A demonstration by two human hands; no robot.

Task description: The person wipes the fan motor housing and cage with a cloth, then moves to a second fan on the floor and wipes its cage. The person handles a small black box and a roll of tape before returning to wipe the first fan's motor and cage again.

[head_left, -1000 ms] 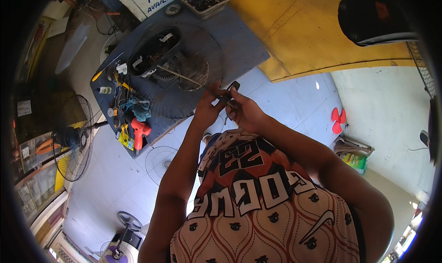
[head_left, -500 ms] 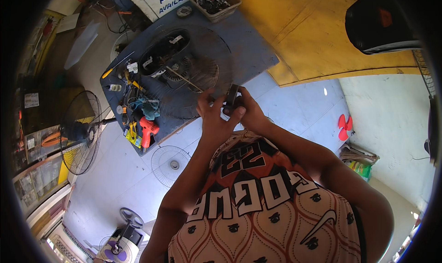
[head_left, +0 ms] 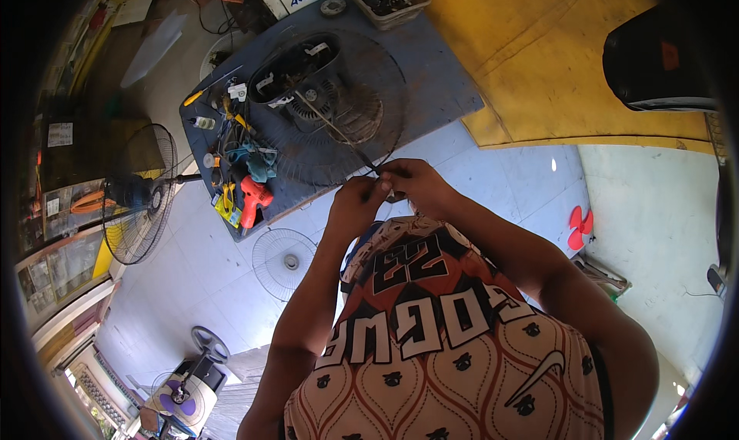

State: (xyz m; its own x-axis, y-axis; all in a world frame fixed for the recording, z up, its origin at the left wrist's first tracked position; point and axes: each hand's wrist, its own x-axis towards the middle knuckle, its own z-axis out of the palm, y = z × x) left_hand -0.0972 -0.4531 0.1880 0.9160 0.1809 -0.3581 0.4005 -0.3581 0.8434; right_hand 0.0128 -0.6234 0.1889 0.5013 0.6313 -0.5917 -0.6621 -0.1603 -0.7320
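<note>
My left hand (head_left: pixel 359 200) and my right hand (head_left: pixel 419 183) meet just off the table's near edge, fingers pinched together. Between them is a small dark part, mostly covered by the fingers, so its kind does not show. A long thin pale rod (head_left: pixel 327 120) with a darker end runs from an opened dark fan housing (head_left: pixel 296 69) to my fingertips. Whether my fingers grip that rod's end cannot be made out. The housing lies on a round wire fan guard (head_left: pixel 396 105) on the dark blue table (head_left: pixel 443 86).
A red power tool (head_left: pixel 254 201), yellow-handled pliers (head_left: pixel 226 201), a blue cloth (head_left: pixel 260 161) and a screwdriver (head_left: pixel 194 98) lie on the table's left. A parts tray (head_left: pixel 389 5) stands at its far edge. A standing fan (head_left: pixel 142 194) is at left; another guard (head_left: pixel 283 263) is on the floor.
My hands have drawn closer, and the dark part that stood up between them is now largely covered. The view has shifted, so the table appears higher and further right.
</note>
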